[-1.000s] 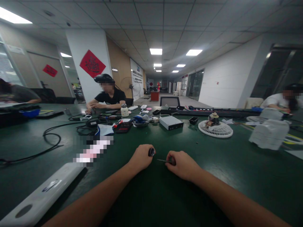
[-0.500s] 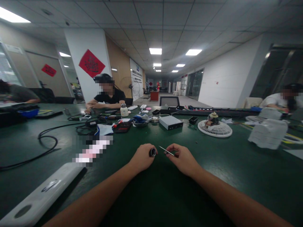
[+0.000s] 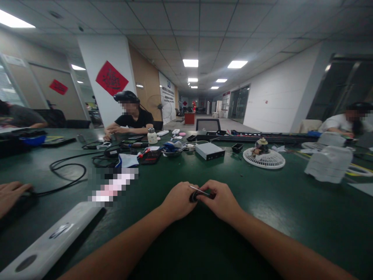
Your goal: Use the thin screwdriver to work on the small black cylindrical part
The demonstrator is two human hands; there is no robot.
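Note:
My left hand [image 3: 178, 201] is closed around a small black cylinder [image 3: 192, 197] with a round, ring-like end; most of its body is hidden in the fist. My right hand [image 3: 223, 197] pinches a thin silver pointed rod [image 3: 199, 190], whose tip points left, across the top of the cylinder. The two hands meet just above the green table [image 3: 192, 249], right fingertips at the cylinder's end. Whether the rod touches the cylinder, I cannot tell.
A white power strip [image 3: 55, 241] lies on the left. Another person's hand [image 3: 11, 194] rests beside a black cable [image 3: 58, 188]. Ahead are a grey disc drive [image 3: 208, 151], a small black tray [image 3: 237, 147], a white fan grille [image 3: 264, 161] and white plastic housings [image 3: 329, 165].
My right hand has moved left with the rod, up to the cylinder in my left hand. Another person's hand has come in at the left edge and the cable there has shifted.

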